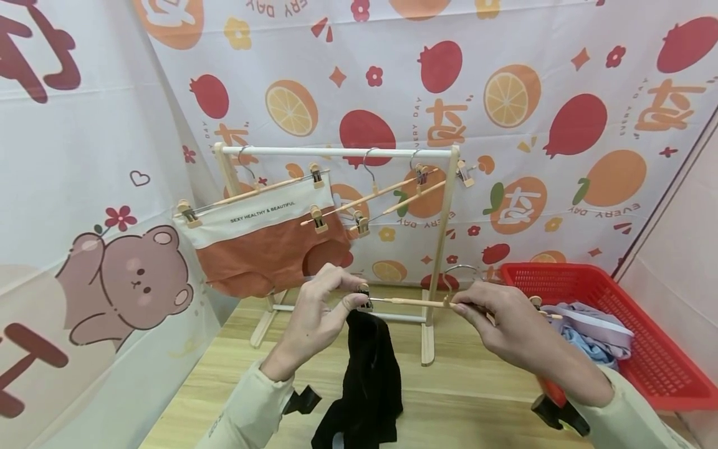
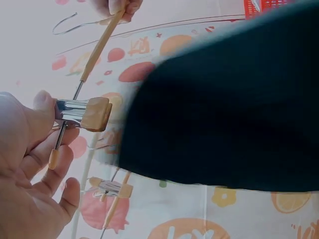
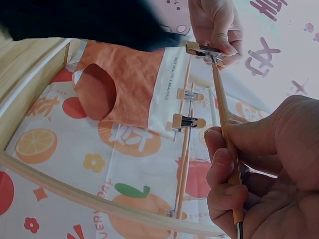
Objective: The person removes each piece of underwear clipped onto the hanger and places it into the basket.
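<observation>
Over the near part of the wooden table [image 1: 471, 393], a black garment [image 1: 374, 371] hangs just under a clip [image 2: 94, 113] at one end of a wooden hanger [image 1: 417, 302]. The person's left hand [image 1: 316, 318] pinches that clip, thumb on one side and fingers on the other. The right hand [image 1: 507, 315] has its fingers curled round the hanger's bar near the middle, holding it roughly level. From where I stand, I can't make out whether the clip bites the cloth; the left wrist view shows its wooden tips close together, with the dark cloth beside them.

To my eye, the step in hand is fixing the garment to this end. The next move seems to call for checking that the cloth is caught, then freeing the left fingers and bringing the other corner to the hanger's other end while the right hand steadies the bar.

Off to the right, a red basket [image 1: 667, 362] holds crumpled clothes [image 1: 594, 330] in lilac and blue. Beyond the hands stands a small rack [image 1: 336, 151]. Orange-and-white underpants [image 1: 269, 243] hang along its left side, and two bare hangers [image 1: 359, 201] slant at its right. Behind everything, a fruit-print curtain [image 1: 336, 50] makes the backdrop.
</observation>
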{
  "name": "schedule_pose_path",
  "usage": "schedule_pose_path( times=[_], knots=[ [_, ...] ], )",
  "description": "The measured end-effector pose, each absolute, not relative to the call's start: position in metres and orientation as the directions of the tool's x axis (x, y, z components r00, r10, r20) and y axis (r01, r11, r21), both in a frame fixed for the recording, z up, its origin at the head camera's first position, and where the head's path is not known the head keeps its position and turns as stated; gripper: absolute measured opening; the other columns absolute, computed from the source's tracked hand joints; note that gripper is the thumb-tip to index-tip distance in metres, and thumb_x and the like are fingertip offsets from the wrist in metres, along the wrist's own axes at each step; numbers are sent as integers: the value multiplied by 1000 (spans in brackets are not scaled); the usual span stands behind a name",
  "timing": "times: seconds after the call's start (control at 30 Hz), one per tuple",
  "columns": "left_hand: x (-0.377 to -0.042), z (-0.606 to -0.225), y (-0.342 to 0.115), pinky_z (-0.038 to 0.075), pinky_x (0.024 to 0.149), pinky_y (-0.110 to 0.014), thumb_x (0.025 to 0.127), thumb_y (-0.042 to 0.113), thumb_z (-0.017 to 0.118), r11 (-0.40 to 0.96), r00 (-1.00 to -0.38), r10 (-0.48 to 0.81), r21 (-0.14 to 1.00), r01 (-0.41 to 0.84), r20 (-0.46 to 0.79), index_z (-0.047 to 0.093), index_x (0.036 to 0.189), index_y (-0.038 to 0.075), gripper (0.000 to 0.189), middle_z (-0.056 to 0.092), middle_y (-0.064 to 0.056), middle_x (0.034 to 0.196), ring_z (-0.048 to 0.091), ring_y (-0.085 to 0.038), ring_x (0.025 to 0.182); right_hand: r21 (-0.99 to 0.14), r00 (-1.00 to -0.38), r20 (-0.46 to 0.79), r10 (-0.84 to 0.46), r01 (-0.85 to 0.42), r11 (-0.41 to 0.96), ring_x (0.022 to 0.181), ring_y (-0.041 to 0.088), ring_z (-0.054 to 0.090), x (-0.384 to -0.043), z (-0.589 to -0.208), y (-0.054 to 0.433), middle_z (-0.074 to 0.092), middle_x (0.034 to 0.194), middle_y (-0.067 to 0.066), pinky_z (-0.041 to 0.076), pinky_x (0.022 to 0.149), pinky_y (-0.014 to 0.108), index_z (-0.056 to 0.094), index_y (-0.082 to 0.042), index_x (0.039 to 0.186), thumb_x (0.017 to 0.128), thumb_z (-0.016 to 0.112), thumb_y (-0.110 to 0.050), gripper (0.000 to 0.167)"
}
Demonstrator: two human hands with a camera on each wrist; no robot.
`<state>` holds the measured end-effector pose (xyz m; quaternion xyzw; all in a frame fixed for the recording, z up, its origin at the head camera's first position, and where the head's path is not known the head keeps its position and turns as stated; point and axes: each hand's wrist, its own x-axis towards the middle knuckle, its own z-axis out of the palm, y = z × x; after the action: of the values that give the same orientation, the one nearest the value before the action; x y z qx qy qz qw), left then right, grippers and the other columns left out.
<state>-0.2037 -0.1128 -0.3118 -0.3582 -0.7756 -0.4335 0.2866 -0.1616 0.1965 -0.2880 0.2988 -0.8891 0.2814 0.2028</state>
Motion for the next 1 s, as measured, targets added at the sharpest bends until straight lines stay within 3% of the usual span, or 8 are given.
schedule_pose_path(
  times=[0.33, 0.53, 0.67, 0.8, 1.0],
  knots=[
    [-202, -314, -114, 53, 81, -32, 89, 10, 77, 398, -592, 291, 467, 790, 752, 72, 105, 17, 18, 72, 3, 94, 62, -12, 93, -383, -746, 520, -416, -639, 667, 65, 2, 47, -162, -287, 196, 58, 76, -11, 43, 54, 17, 76, -21, 97, 90, 76, -6, 17],
    [-199, -312, -113, 52, 88, -30, 93, 16, 75, 393, -647, 306, 527, 754, 698, 70, 114, 20, 22, 72, 6, 102, 62, -11, 102, -378, -744, 526, -412, -638, 671, 64, 2, 47, -162, -287, 197, 57, 75, -12, 43, 54, 17, 76, -21, 96, 90, 75, -5, 17],
    [-194, -307, -112, 50, 93, -31, 94, 20, 75, 409, -664, 309, 535, 739, 681, 67, 126, 21, 33, 71, 4, 113, 59, -11, 110, -381, -745, 529, -405, -635, 672, 64, 3, 48, -162, -286, 197, 61, 78, -12, 43, 54, 18, 76, -20, 97, 90, 75, -4, 17],
    [-189, -301, -108, 46, 95, -36, 91, 19, 78, 428, -605, 280, 467, 774, 745, 64, 133, 19, 45, 68, 0, 122, 56, -15, 114, -389, -749, 522, -409, -636, 667, 65, 3, 49, -163, -285, 195, 63, 81, -11, 44, 54, 18, 75, -20, 98, 91, 74, -5, 17],
    [-179, -290, -95, 44, 98, -34, 90, 16, 78, 404, -404, 298, 269, 874, 865, 68, 123, 11, 35, 69, -4, 116, 56, -21, 113, -408, -767, 492, -413, -622, 669, 67, 5, 51, -163, -285, 190, 62, 80, -11, 47, 55, 18, 76, -21, 98, 90, 75, -6, 16]
  ],
)
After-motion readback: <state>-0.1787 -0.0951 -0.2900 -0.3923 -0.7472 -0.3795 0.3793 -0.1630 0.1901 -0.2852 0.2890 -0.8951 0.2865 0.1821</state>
